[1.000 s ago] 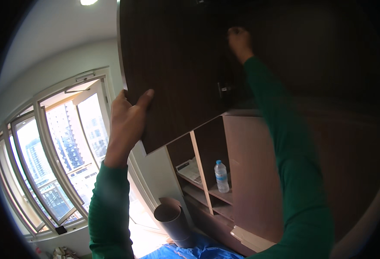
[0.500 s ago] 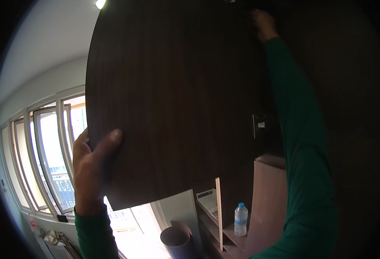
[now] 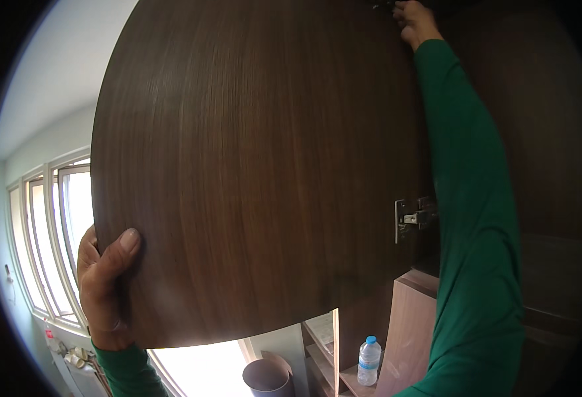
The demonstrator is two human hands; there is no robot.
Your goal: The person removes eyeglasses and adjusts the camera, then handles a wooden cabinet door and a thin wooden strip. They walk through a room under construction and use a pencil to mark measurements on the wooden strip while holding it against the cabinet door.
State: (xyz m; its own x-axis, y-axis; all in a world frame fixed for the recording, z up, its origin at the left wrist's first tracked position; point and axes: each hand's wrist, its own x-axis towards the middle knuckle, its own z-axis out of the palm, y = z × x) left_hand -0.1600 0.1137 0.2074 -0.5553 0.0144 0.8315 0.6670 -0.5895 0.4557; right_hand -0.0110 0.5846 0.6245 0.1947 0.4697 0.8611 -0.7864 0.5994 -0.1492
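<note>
A large dark brown wood-grain cabinet door [image 3: 258, 172] fills the middle of the view. My left hand [image 3: 109, 278] is closed round its left edge near the bottom, thumb flat on the face toward me. High at the door's upper right, my right hand [image 3: 415, 21] is raised with its fingers curled together. It is beside a metal fitting [image 3: 382, 5], partly cut off by the dark top of the view; whatever the fingers hold is too small to make out. Lower on the right edge, a metal hinge [image 3: 410, 217] joins the door to the dark cabinet side.
Below the door stand a water bottle [image 3: 369, 360] with a blue cap on a wooden shelf, a leaning wood panel [image 3: 407, 331] and a dark round tube [image 3: 268, 378]. Windows [image 3: 49, 245] line the left wall. Assorted items [image 3: 76, 357] lie at the lower left.
The door and my left hand appear further left and lower. The lower hinge shows more fully. My right hand stays up at the top fitting, its fingers now clearer. The picture is brighter.
</note>
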